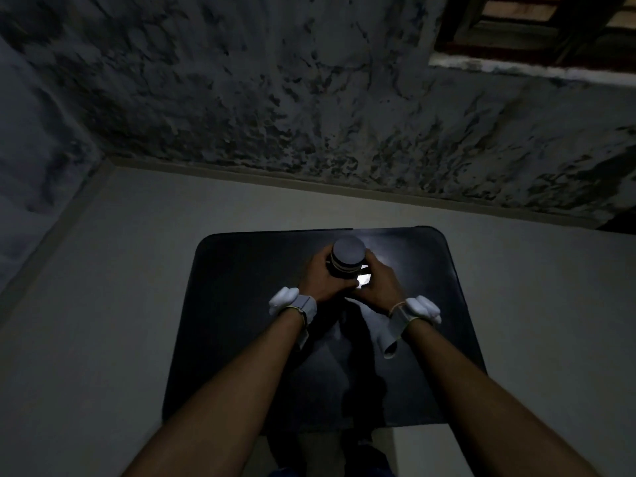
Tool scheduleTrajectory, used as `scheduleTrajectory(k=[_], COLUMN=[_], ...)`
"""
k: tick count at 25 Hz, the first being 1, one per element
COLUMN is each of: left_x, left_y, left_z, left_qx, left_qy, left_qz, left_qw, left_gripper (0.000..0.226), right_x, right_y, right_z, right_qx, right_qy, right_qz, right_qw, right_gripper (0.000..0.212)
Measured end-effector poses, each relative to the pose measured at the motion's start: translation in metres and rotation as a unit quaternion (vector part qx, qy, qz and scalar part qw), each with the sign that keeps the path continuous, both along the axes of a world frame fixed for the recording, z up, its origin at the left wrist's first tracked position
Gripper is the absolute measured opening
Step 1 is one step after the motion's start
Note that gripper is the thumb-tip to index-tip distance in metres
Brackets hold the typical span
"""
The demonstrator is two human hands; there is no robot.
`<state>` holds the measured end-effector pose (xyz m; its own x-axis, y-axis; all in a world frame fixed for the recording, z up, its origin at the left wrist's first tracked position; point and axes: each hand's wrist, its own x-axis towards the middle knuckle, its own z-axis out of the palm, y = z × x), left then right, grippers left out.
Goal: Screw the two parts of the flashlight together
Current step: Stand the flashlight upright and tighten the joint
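Reaching out over the dark desk (241, 339), both forearms meet above its far half. The left hand (321, 278) wraps the flashlight (347, 261) from the left, its grip clenched on the body; the right hand (380, 285) closes on the lower part from the right, where a bright glint shows. The wide dark end faces up. Judging by this, the twisting step is under way; next, one hand should hold firm while the other turns until the thread seats.
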<state>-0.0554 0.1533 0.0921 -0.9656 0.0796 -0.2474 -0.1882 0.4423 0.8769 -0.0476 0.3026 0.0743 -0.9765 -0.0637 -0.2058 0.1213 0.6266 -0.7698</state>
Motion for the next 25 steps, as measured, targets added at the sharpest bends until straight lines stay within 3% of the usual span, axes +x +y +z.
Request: scheduleTrajectory(k=[2, 5, 7, 8, 10, 14, 18, 22, 25], left_x=[-0.012, -0.033, -0.049, -0.056, -0.071, -0.09, -0.099, -0.1, -0.088], left_y=[0.028, 0.075, 0.113, 0.128, 0.163, 0.201, 0.21, 0.208, 0.19], left_z=[-0.002, -0.01, -0.017, -0.019, -0.027, -0.04, -0.054, -0.055, -0.061], left_qx=[0.014, -0.004, -0.016, -0.016, -0.023, -0.023, -0.049, -0.02, -0.022], left_qy=[0.001, -0.004, -0.016, -0.015, -0.022, -0.033, -0.019, -0.038, -0.044], left_qz=[-0.008, -0.008, -0.016, -0.021, -0.026, -0.009, -0.034, -0.029, -0.035], left_qw=[1.0, 1.0, 1.0, 1.0, 0.999, 0.999, 0.998, 0.999, 0.998], left_gripper=[0.048, 0.048, 0.056, 0.057, 0.059, 0.046, 0.059, 0.05, 0.085], right_x=[-0.011, -0.02, -0.044, -0.054, -0.07, -0.077, -0.086, -0.085, -0.079], right_y=[0.017, 0.058, 0.089, 0.101, 0.129, 0.165, 0.171, 0.171, 0.165], right_z=[-0.006, -0.013, -0.04, -0.055, -0.075, -0.069, -0.072, -0.067, -0.07], right_qx=[0.026, 0.043, 0.053, 0.105, 0.116, 0.047, -0.004, -0.005, 0.019], right_qy=[0.01, 0.04, 0.029, -0.01, -0.073, 0.049, 0.025, 0.007, -0.082], right_qz=[-0.046, -0.089, -0.11, -0.08, -0.12, -0.207, -0.212, -0.203, -0.231], right_qw=[0.999, 0.994, 0.992, 0.991, 0.983, 0.976, 0.977, 0.979, 0.969], right_gripper=[0.043, 0.032, 0.034, 0.04, 0.062, 0.036, 0.039, 0.046, 0.067])
